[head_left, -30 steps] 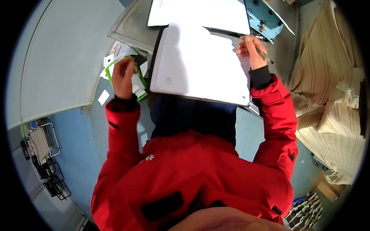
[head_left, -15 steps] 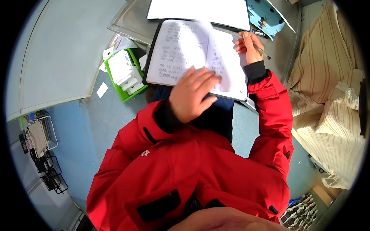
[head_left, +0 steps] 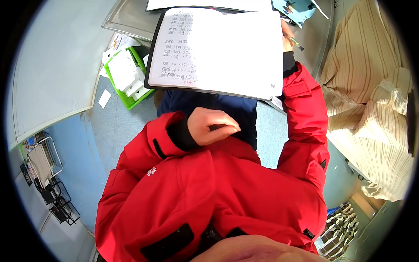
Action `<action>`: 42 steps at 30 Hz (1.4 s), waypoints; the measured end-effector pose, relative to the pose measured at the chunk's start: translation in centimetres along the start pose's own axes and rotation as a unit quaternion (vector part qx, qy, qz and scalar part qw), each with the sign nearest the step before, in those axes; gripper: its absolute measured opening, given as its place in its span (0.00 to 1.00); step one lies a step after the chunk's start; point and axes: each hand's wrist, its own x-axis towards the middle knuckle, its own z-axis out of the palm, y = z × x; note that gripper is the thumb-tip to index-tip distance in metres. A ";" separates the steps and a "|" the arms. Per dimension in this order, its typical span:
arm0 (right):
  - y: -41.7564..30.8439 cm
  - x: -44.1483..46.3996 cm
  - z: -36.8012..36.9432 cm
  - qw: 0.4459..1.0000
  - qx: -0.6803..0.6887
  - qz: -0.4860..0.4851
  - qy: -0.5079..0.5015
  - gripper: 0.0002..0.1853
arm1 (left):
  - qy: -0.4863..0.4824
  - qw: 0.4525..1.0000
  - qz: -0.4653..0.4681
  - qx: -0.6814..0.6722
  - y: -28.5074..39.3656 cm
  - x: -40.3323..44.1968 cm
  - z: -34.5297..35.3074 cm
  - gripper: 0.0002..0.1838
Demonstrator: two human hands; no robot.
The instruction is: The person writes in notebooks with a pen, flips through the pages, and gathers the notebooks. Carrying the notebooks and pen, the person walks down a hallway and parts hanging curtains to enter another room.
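Note:
An open notebook (head_left: 244, 56) with a black cover lies across the metal table edge, over my lap. Handwritten lines fill its left page (head_left: 176, 56); the right page looks white and unwritten under the bright light. Below the notebook, in front of my red jacket, is my left hand (head_left: 211, 125), fingers curled together and thumb tip meeting them, with nothing visible in it. At the notebook's right edge, my right hand (head_left: 286, 38) grips a thin greenish pen (head_left: 297, 43) with a dark end. The page edge hides part of that hand.
Beyond the notebook lie another white-paged book or board (head_left: 209, 4) and a blue printed sheet (head_left: 297, 11) on the metal table (head_left: 131, 19). A green basket (head_left: 127, 101) with white boxes stands on the floor at left. Striped cloth (head_left: 366, 87) hangs at right.
My left hand has come off the pages and drawn back toward my body, its fingers closing. The right page, earlier curved with writing near the fold, now lies flat and bare. My right hand keeps the pen.

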 end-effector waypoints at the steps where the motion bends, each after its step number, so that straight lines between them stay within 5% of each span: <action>1: 0.1 0.0 -0.1 1.000 0.004 -0.003 -0.005 0.14 | 0.016 0.999 -0.027 -0.009 -0.5 -0.4 -0.2 0.04; 3: 0.3 -0.1 -0.3 1.000 -0.008 -0.014 -0.008 0.15 | 0.083 0.989 -0.121 -0.032 -1.3 -1.2 -0.7 0.06; 4: 0.6 -0.1 -0.3 0.999 -0.024 -0.025 -0.007 0.15 | 0.146 0.979 -0.132 -0.059 -2.3 -1.4 -0.9 0.07; 9: -0.8 -0.4 1.4 0.995 -0.056 -0.069 0.036 0.13 | 0.168 0.966 -0.163 -0.115 -5.8 -3.9 -4.4 0.13; 12: -2.6 -0.5 2.3 0.994 -0.044 -0.043 0.090 0.12 | 0.307 0.915 -0.213 -0.149 -5.5 -3.8 -4.9 0.11; 16: -4.0 0.0 2.6 0.968 -0.082 -0.033 0.237 0.14 | 0.424 0.899 -0.027 -0.106 -3.9 -3.4 -6.2 0.22; 20: -4.2 0.5 1.6 0.963 -0.024 -0.044 0.266 0.13 | 0.382 0.917 0.114 0.029 0.2 -0.8 -4.8 0.39; 21: -4.1 0.3 1.5 0.962 -0.039 -0.047 0.265 0.12 | 0.342 0.917 0.118 0.167 -0.1 -1.0 -4.7 0.44; 23: -4.1 0.0 1.6 0.964 -0.091 -0.053 0.246 0.11 | 0.238 0.947 0.160 0.141 1.3 0.8 -4.7 0.43; 26: -4.1 -0.4 1.3 0.954 -0.195 -0.047 0.225 0.11 | 0.120 0.979 0.144 -0.078 1.7 2.0 -3.8 0.40; 27: -3.9 -0.2 1.2 0.943 -0.234 -0.075 0.222 0.11 | 0.146 0.969 0.178 0.086 1.9 2.4 -3.8 0.25; 30: -3.9 -0.4 0.9 0.929 -0.288 -0.094 0.211 0.10 | 0.196 0.964 0.056 0.171 0.0 2.5 -3.5 0.10; 31: -3.4 -0.5 0.0 0.930 -0.290 -0.084 0.211 0.09 | 0.283 0.955 0.011 0.089 -0.5 2.5 -3.0 0.04; 34: -4.5 -1.3 -0.6 0.967 -0.156 0.010 0.201 0.11 | 0.240 0.945 -0.195 0.104 -3.4 1.6 -4.6 0.10; 42: -7.9 -4.2 3.8 0.989 -0.105 0.044 0.095 0.09 | 0.126 0.936 -0.206 -0.256 -4.8 3.7 -3.5 0.18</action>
